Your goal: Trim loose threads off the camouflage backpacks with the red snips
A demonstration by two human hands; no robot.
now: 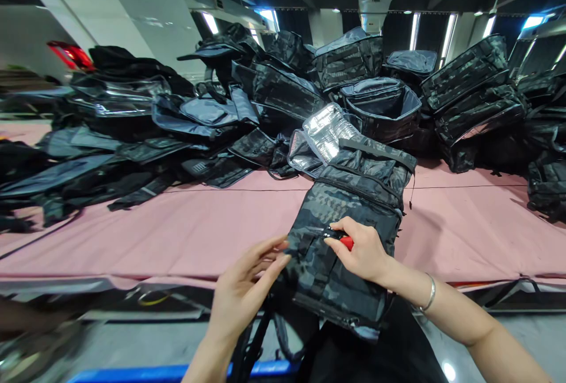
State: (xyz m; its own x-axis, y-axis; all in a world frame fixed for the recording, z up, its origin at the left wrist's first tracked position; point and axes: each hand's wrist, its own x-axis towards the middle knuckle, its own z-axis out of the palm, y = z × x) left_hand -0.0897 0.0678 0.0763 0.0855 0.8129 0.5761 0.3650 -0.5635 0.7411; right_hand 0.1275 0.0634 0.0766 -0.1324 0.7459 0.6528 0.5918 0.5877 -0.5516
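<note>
Pinching the tool (332,233), our right grip (365,250) aims it toward 9 o'clock; our empty, half-spread left grip (250,280) likely steadies the bag (338,209).

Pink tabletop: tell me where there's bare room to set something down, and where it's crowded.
Two bare patches on the tabletop: one left of the backpack, between the heaped bags and the front edge; the other right of it, up to the far-right bag. The back is crowded with bags; the backpack fills the front middle.
</note>
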